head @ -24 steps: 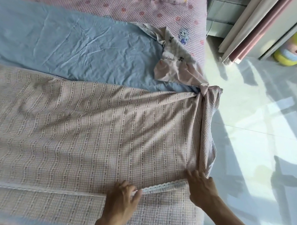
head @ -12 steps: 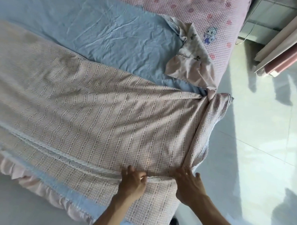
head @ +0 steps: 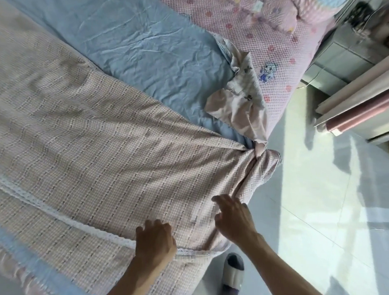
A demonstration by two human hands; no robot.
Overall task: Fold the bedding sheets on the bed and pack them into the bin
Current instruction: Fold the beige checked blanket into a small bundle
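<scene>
1. Pink checked sheet (head: pixel 95 156) lies spread over the near part of the bed, folded over itself; its white lace trim (head: pixel 52 212) runs diagonally from the left edge toward the near corner.
2. Left hand (head: pixel 155 241) is palm down on the sheet at the lace trim, fingers curled onto the fabric. Can't tell if it's pinching the edge or only pressing.
3. Right hand (head: pixel 232 218) is just above or on the sheet near the bed's right edge, fingers spread and loose, gripping nothing visible.
4. Sheet bunches into a gathered knot (head: pixel 253 154) at the right edge of the bed, its corner hanging over the side.
5. Blue sheet (head: pixel 135 44) lies flat beyond the checked one; a crumpled pink cloth (head: pixel 240 104) sits on its right end.
6. Pink quilted cover (head: pixel 256 34) is at the far end.
7. A slipper (head: pixel 233 276) is on the tile floor (head: pixel 319 219) beside the bed corner.
8. No bin in frame.
</scene>
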